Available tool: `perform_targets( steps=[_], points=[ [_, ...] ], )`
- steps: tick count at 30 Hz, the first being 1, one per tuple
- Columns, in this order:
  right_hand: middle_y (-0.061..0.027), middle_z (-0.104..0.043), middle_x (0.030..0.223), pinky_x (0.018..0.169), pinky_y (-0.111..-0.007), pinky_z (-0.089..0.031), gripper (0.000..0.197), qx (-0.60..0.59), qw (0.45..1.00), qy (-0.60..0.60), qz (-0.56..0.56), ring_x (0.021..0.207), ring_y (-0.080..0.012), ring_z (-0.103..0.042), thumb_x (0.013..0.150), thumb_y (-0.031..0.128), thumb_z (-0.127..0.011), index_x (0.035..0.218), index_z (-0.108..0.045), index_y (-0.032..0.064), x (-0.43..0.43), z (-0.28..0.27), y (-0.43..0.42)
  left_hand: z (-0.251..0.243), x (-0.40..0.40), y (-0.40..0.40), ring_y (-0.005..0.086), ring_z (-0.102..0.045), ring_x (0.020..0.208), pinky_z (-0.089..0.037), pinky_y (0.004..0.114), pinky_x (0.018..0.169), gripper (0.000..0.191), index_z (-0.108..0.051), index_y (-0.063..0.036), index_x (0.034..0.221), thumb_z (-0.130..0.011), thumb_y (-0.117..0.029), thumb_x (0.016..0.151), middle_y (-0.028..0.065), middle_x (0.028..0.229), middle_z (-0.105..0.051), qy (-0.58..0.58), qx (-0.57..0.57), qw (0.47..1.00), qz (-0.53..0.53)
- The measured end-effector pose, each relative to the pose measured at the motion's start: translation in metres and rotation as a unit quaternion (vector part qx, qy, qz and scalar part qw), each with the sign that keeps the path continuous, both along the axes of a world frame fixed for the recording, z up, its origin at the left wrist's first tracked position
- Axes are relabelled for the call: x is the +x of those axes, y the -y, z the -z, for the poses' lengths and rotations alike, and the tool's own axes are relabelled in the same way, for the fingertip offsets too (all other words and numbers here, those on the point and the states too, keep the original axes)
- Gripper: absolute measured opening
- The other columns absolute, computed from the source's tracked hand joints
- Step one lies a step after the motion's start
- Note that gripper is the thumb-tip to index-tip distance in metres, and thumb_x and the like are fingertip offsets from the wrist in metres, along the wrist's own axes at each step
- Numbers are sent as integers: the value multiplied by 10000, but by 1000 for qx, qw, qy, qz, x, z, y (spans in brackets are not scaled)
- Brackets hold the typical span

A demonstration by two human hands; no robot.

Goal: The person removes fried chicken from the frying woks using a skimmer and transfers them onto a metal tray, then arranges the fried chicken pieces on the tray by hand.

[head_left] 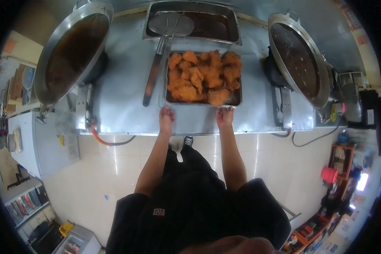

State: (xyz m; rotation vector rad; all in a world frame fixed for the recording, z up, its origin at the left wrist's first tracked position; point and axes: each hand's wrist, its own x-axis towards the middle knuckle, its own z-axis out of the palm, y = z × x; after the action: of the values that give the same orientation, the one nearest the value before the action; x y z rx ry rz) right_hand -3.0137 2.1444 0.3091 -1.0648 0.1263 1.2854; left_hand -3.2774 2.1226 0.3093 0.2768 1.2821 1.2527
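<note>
A shallow metal tray (pixel 203 103) piled with fried chicken pieces (pixel 195 77) lies flat on the metal worktop before me. My right hand (pixel 224 117) has its fingers curled at the tray's near rim, right of the middle. At the near left corner is my left hand (pixel 167 120), fingers bent. It is also close to the lower end of a thin wire handle (pixel 162 92), and its exact contact is unclear. Left of the tray lies a round mesh skimmer (pixel 171 24) with a wooden handle (pixel 153 79). Its mesh head rests over a deep rectangular pan (pixel 233 40) holding dark liquid.
A large wok (pixel 105 6) of brown oil stands on a burner at left. Another wok (pixel 324 68) with bubbling dark oil stands at right. An orange hose (pixel 98 138) hangs below the front edge of the worktop (pixel 127 114). A white chest freezer (pixel 50 143) is at left.
</note>
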Motion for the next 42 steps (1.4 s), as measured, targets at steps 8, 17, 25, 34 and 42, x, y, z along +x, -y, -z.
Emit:
perform_targets(
  steps=[8,17,25,34,42],
  points=[
    [-129,-530,969,805,-348,-471,268,14,988,78,-132,861,-243,-543,931,267,-422,1142,-400,104,38,-33,109,-34,-16,44,78,-469,719,-385,226,589,215,-521,-99,1081,-498,-182,883,-13,838,-527,-125,-41,991,17],
    [-94,-572,1006,726,-281,-480,244,105,807,472,-339,874,-181,-577,851,-17,-368,1023,-541,-15,-10,-187,136,-55,-65,-38,243,-560,782,-447,349,679,228,-573,-43,997,-528,-197,835,132,942,-598,-544,61,815,190],
    [-196,-555,1153,941,-342,-384,676,71,659,569,-487,1085,-287,-531,865,523,-449,1254,-422,-30,-174,-225,-34,-83,-89,-73,139,-536,738,-429,286,699,288,-566,-92,958,-467,-356,899,37,833,-602,-263,148,932,202],
    [-242,-631,885,756,-403,-501,235,-67,249,773,-580,883,-316,-628,758,152,-534,815,-660,-38,-202,-264,-184,-205,-59,-69,96,-516,815,-425,253,690,265,-530,-107,1000,-419,-340,942,-11,915,-573,-128,271,905,303],
    [-230,-617,979,822,-419,-483,253,-82,305,882,-351,953,-372,-590,825,122,-453,907,-634,-35,-157,-286,-184,-61,-68,32,138,-568,606,-464,244,520,238,-514,-71,947,-456,-299,913,44,756,-581,70,31,940,332]
  ],
)
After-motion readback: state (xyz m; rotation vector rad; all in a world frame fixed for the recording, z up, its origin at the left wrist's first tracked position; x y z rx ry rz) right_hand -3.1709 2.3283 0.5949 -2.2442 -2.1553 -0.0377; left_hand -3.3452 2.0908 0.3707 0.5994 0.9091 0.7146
